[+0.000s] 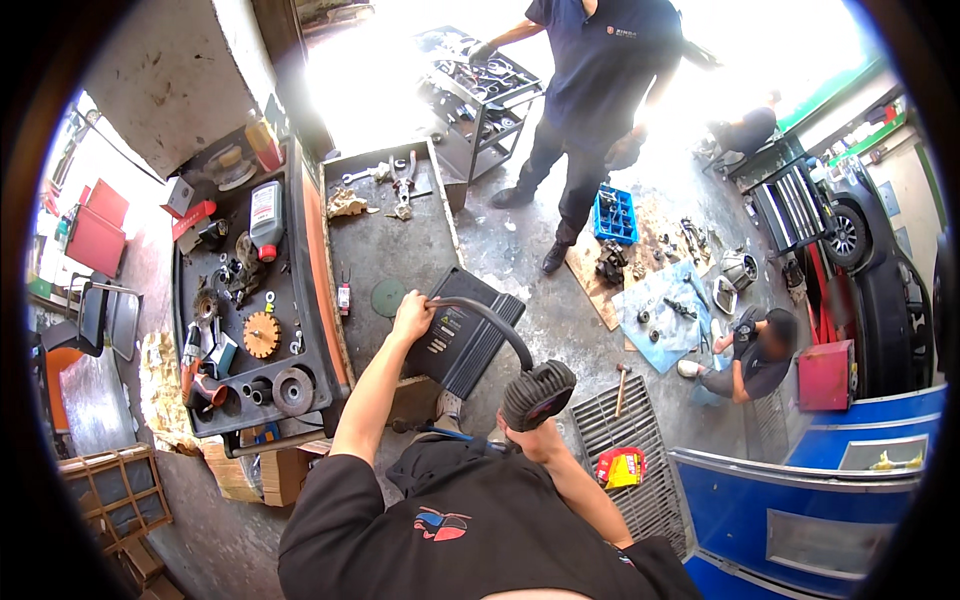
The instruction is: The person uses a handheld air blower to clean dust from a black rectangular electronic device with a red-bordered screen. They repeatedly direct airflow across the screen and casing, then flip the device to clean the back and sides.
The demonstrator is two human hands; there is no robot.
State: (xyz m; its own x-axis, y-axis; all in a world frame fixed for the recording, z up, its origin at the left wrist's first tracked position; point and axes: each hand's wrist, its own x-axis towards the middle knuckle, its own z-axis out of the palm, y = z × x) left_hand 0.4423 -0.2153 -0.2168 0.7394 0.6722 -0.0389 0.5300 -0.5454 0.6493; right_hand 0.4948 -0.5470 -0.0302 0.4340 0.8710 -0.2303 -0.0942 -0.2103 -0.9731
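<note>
My left hand (412,316) is closed on one end of a thick black cable (480,308), just above the upper left corner of a flat black box (462,345) with ribbed sides. From there the cable arches right and down to a black ribbed handheld piece (538,394). My right hand (535,438) grips that piece from below, close to my body; the ribbed part hides some of its fingers. The box lies tilted against the right edge of a grey metal-topped bench (400,245).
Pliers (404,185) lie on the bench. Left, a black cart (318,330) carries a bottle (266,220), a drill (193,370) and discs. A co-worker (605,70) stands ahead; another (765,355) crouches right. A hammer (620,390) lies on a floor grate (625,440) beside blue panels (800,500).
</note>
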